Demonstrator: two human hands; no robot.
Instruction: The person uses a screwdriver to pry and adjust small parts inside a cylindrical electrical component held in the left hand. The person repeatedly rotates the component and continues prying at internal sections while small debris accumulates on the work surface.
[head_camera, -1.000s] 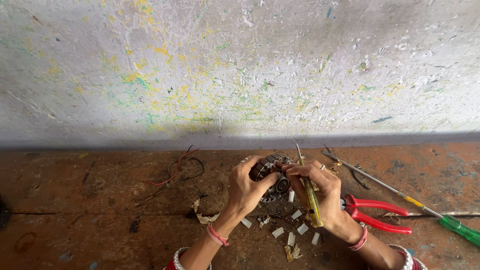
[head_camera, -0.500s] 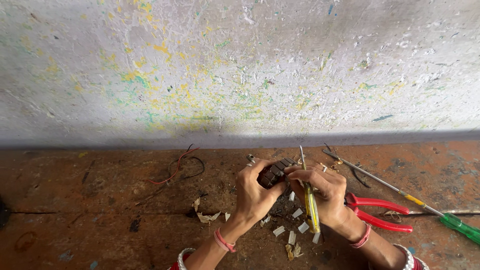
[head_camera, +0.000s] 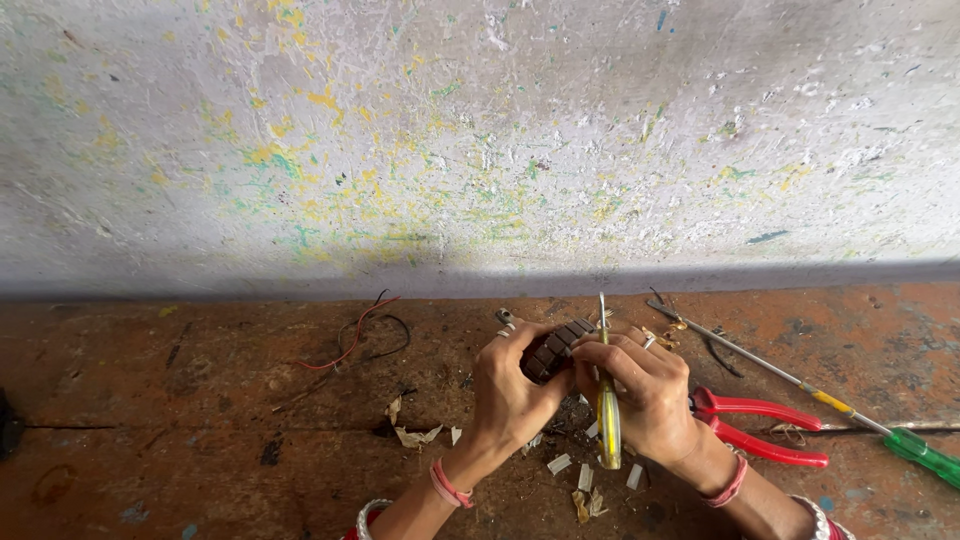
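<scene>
My left hand (head_camera: 508, 388) grips a dark, ribbed, round metal part (head_camera: 555, 350) and holds it just above the rusty floor. My right hand (head_camera: 640, 395) steadies the same part from the right and also clasps a yellow-handled screwdriver (head_camera: 607, 415). The screwdriver's metal tip points up and away from me past the part. Both wrists carry red and white bangles.
Red-handled pliers (head_camera: 765, 425) lie right of my right hand. A long green-handled screwdriver (head_camera: 830, 405) lies diagonally at far right. Red and black wires (head_camera: 360, 335) curl to the left. Small white scraps (head_camera: 560, 463) litter the floor under my hands. A paint-flecked wall (head_camera: 480, 140) stands behind.
Both hands have shifted slightly, and the ribbed part has been turned between them. The screwdriver stays in my right hand, its tip still pointing up.
</scene>
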